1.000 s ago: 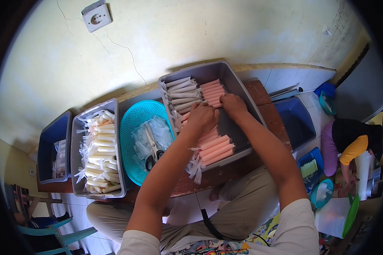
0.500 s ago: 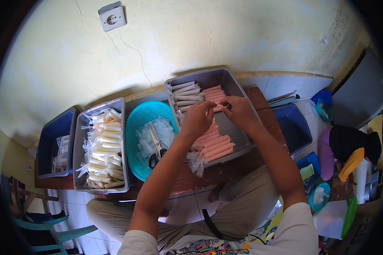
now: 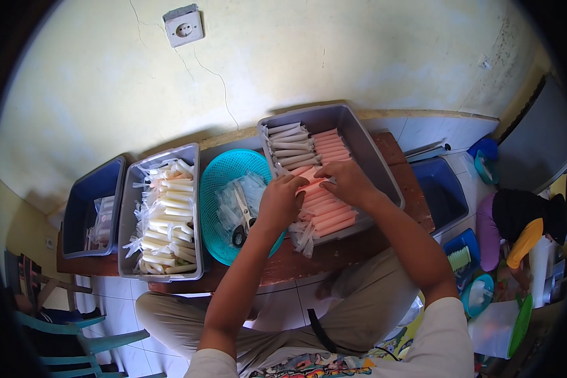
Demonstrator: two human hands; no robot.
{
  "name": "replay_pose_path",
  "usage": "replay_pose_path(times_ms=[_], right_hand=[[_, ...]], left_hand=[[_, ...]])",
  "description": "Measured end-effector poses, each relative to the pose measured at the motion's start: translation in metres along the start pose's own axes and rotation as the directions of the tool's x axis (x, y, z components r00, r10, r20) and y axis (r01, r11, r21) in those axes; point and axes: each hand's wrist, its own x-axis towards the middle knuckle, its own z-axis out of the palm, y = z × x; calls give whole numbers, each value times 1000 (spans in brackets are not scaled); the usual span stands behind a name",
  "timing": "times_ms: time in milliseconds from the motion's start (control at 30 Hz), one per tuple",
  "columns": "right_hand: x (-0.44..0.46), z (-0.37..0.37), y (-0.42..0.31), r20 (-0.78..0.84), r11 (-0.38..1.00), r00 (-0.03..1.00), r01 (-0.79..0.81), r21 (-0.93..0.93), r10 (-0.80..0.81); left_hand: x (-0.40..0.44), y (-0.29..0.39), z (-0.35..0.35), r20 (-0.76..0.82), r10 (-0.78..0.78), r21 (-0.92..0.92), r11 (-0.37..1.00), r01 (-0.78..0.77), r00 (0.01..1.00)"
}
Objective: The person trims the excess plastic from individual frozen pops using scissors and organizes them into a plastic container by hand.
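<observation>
A grey tray [image 3: 372, 146] holds grey-white filled tubes [image 3: 291, 146] at its upper left and pink filled tubes [image 3: 329, 148] beside them. More pink tubes [image 3: 334, 220] lie at its near end, with clear plastic ends over the rim. My left hand [image 3: 285, 200] is over the tray's left side, fingers bent and close together. Just right of it, my right hand [image 3: 346, 181] has its thumb and fingers curled at the pink tubes. What either hand holds is too small to make out.
Left of the tray, a turquoise basket [image 3: 209, 183] holds clear plastic and scissors [image 3: 243, 211]. Beyond it are a grey bin [image 3: 127, 214] of pale yellow tubes and a blue bin [image 3: 75, 220]. At right, a blue tub [image 3: 444, 192] and a person [image 3: 516, 214] bending over items.
Both hands have come down from the upper pink row to the middle of the tray's left half. The camera view has shifted slightly, moving the containers rightward in frame.
</observation>
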Motion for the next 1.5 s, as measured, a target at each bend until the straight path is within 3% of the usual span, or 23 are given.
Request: replay_pose_path(times_ms=[67,200,400,500,833,1100,1200,1267,1433,1500], right_hand=[[2,4,2,13,1000,1000,21,7,-21],[4,14,5,110,998,993,41,-57,-34],[2,18,-1,119,989,992,66,-132,-50],[0,18,0,115,969,988,124,-216,-101],[-7,-14,-14,31,954,996,89,-285,-84],[-4,-38,-32,-118,988,988,87,-124,-102],[0,-43,-45,-119,986,980,153,-70,-160],[3,-39,-53,-128,984,976,174,-39,-178],[15,-20,-86,-162,968,963,231,95,-214],[20,-12,-104,-258,930,936,299,214,-241]], left_hand=[[-4,-6,1,24,77,26,997,-77,997],[-10,-11,6,68,65,72,995,-69,996],[-10,-15,11,153,60,171,981,-86,986],[-10,-15,12,107,81,174,980,-99,991],[-8,-7,6,-116,94,-17,995,-97,989],[9,14,-33,-277,148,-81,981,-177,949],[11,19,-51,-293,87,-185,972,-145,952],[10,17,-61,-242,-30,-350,935,-58,970],[4,11,-88,-191,-103,-513,858,-10,976],[1,9,-99,-178,-129,-567,823,5,976]])
